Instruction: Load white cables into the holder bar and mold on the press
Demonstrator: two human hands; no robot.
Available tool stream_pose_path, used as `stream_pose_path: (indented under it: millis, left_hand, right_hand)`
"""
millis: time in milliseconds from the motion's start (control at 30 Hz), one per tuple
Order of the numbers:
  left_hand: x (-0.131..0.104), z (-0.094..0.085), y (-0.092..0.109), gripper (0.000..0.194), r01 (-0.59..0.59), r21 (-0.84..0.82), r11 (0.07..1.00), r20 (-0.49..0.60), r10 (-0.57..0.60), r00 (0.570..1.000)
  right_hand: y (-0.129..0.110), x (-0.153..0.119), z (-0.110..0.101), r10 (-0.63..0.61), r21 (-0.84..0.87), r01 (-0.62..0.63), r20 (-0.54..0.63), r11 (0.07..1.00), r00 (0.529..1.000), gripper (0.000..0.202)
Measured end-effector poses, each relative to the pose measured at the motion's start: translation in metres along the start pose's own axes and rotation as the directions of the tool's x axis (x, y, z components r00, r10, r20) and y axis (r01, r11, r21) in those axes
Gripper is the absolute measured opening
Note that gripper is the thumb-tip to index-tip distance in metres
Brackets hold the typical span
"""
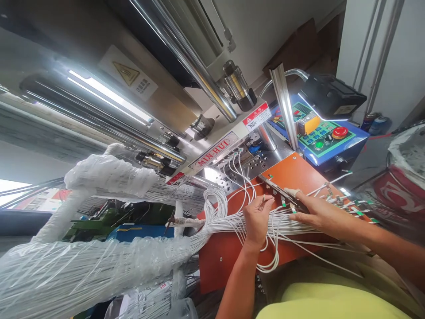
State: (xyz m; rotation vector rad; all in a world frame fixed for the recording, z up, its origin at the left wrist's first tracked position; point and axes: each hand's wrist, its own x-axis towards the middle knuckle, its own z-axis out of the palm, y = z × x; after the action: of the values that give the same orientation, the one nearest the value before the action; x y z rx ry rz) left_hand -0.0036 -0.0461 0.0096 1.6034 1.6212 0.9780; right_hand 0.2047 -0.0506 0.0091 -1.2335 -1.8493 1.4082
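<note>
My left hand (257,218) is closed in a pinch over the orange table (310,173). Between its fingertips is a small cable end (264,200); its exact shape is too small to make out. To its right, my right hand (310,210) grips a long narrow metal bar (280,189), fingers on the far side and thumb on the near side. Small green-and-white connectors (283,204) sit along the bar's near edge. Below both hands runs a thick bundle of white cables (229,223), with some loops hanging over the table's front edge.
Behind the table stands a press with a MIN-HUI plate (214,152); several white cables lead into its mold area. A blue control box (335,139) with a red stop button is at the right. Plastic-wrapped cable bundles (99,270) fill the left. More connectors (360,212) lie at the table's right end.
</note>
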Motion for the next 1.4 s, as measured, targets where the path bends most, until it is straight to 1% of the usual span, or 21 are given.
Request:
stream_pose_path:
  millis: [167, 267, 467, 567, 700, 767, 800, 833, 900, 967, 1000, 1067, 1100, 1133, 1167, 1233, 1267, 1300, 1333, 1400]
  left_hand:
    - [-0.001, 0.000, 0.000, 0.010, -0.141, 0.094, 0.985, 0.059, 0.136, 0.989]
    - [0.000, 0.000, -0.001, 0.011, -0.189, 0.095, 0.977, 0.061, 0.184, 0.981]
    - [0.002, 0.003, -0.006, 0.011, -0.206, 0.073, 0.976, 0.070, 0.201, 0.977]
    - [0.003, 0.007, -0.008, 0.011, -0.192, 0.082, 0.978, 0.041, 0.189, 0.981]
    - [0.007, 0.010, -0.008, 0.011, -0.156, 0.074, 0.985, 0.007, 0.156, 0.988]
    - [0.010, 0.008, -0.005, 0.009, -0.118, 0.066, 0.991, 0.031, 0.116, 0.993]
    - [0.011, 0.006, -0.003, 0.008, -0.081, 0.049, 0.995, 0.058, 0.079, 0.995]
    - [0.012, 0.003, -0.002, 0.009, -0.029, 0.011, 1.000, 0.091, 0.028, 0.995]
    - [0.013, -0.004, 0.000, 0.017, 0.119, -0.132, 0.984, 0.156, -0.098, 0.983]
    - [0.014, -0.012, -0.001, 0.027, 0.254, -0.318, 0.914, 0.176, -0.206, 0.963]
    - [0.014, -0.015, -0.002, 0.031, 0.291, -0.396, 0.871, 0.165, -0.244, 0.956]
    - [0.015, -0.020, -0.003, 0.036, 0.311, -0.481, 0.820, 0.132, -0.282, 0.950]
    - [0.016, -0.020, -0.003, 0.036, 0.297, -0.482, 0.825, 0.112, -0.278, 0.954]
    - [0.016, -0.020, 0.000, 0.035, 0.265, -0.449, 0.853, 0.079, -0.258, 0.963]
    - [0.016, -0.019, 0.003, 0.033, 0.217, -0.381, 0.899, 0.035, -0.220, 0.975]
    - [0.017, -0.013, 0.016, 0.028, 0.069, -0.159, 0.985, -0.054, -0.078, 0.995]
    - [0.018, -0.009, 0.023, 0.027, -0.017, -0.036, 0.999, -0.069, 0.015, 0.998]
    - [0.019, -0.003, 0.031, 0.028, -0.101, 0.069, 0.992, -0.051, 0.105, 0.993]
    - [0.021, 0.003, 0.039, 0.029, -0.176, 0.147, 0.973, -0.010, 0.179, 0.984]
    - [0.026, 0.018, 0.050, 0.029, -0.277, 0.222, 0.935, 0.084, 0.264, 0.961]
  right_hand:
    - [-0.002, 0.001, 0.000, 0.022, -0.004, -0.022, 0.000, 1.000, 1.000, 0.054]
    - [0.000, 0.001, 0.001, 0.020, 0.002, -0.020, -0.004, 1.000, 1.000, 0.054]
    - [0.001, 0.001, -0.001, 0.029, -0.010, -0.028, 0.011, 1.000, 1.000, 0.057]
    - [0.001, 0.001, -0.001, 0.011, -0.003, -0.011, 0.018, 1.000, 1.000, 0.059]
    - [0.000, 0.002, 0.002, 0.003, -0.030, -0.004, -0.016, 1.000, 1.000, 0.063]
    - [0.000, 0.001, 0.003, 0.024, -0.055, -0.025, -0.016, 0.998, 1.000, 0.062]
    - [0.001, 0.001, 0.004, 0.030, -0.054, -0.030, -0.010, 0.998, 1.000, 0.061]
    - [0.001, 0.000, 0.004, 0.029, -0.043, -0.029, -0.002, 0.999, 1.000, 0.061]
    - [0.003, 0.000, 0.005, 0.020, -0.009, -0.020, 0.008, 1.000, 1.000, 0.062]
    - [0.005, 0.000, 0.006, 0.015, 0.006, -0.015, -0.002, 1.000, 1.000, 0.065]
    - [0.006, 0.001, 0.006, 0.012, 0.004, -0.012, -0.009, 1.000, 1.000, 0.066]
    - [0.007, 0.002, 0.007, 0.005, -0.006, -0.005, -0.011, 1.000, 1.000, 0.067]
    - [0.007, 0.002, 0.007, 0.006, -0.010, -0.006, -0.004, 1.000, 1.000, 0.066]
    - [0.007, 0.003, 0.007, 0.012, -0.012, -0.012, 0.005, 1.000, 1.000, 0.065]
    - [0.007, 0.003, 0.007, 0.021, -0.013, -0.021, 0.013, 1.000, 1.000, 0.064]
    - [0.008, 0.003, 0.008, 0.032, -0.011, -0.032, 0.009, 0.999, 0.999, 0.062]
    - [0.008, 0.003, 0.008, 0.031, -0.013, -0.031, 0.005, 0.999, 1.000, 0.061]
    - [0.009, 0.002, 0.009, 0.025, -0.017, -0.025, -0.002, 1.000, 1.000, 0.059]
    - [0.010, 0.002, 0.009, 0.017, -0.026, -0.017, -0.012, 1.000, 1.000, 0.058]
    - [0.012, 0.002, 0.010, 0.008, -0.048, -0.010, -0.034, 0.999, 0.999, 0.055]
